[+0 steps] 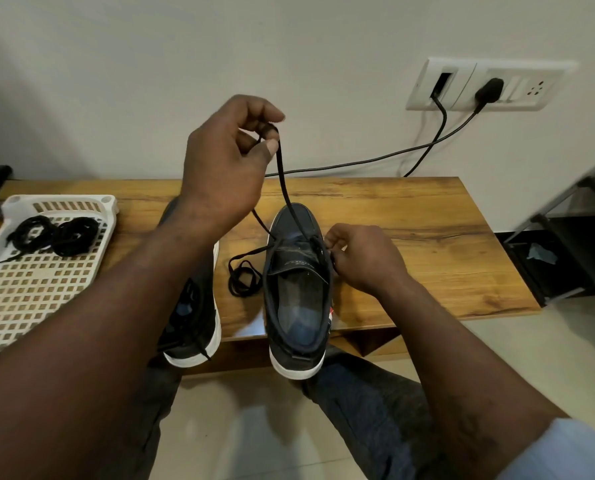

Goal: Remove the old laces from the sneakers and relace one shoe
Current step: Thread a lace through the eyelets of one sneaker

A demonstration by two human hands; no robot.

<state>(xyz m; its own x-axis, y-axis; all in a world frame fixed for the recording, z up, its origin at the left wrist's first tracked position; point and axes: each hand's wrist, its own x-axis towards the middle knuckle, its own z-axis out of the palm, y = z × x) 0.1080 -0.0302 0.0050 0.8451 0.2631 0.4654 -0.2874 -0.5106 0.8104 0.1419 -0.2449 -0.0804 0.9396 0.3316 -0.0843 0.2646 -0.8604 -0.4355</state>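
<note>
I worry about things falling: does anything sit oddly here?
The open sneaker and the other sneaker both overhang the table's front edge at the heel; a tug on the lace might tip one off.

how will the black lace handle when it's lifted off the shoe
Probably floppy: the lace runs straight only between the left hand and the shoe, while its slack lies coiled on the table. Likely very light, since a fingertip pinch holds it up. Pulling could drag the shoe, which the right hand grips.
</note>
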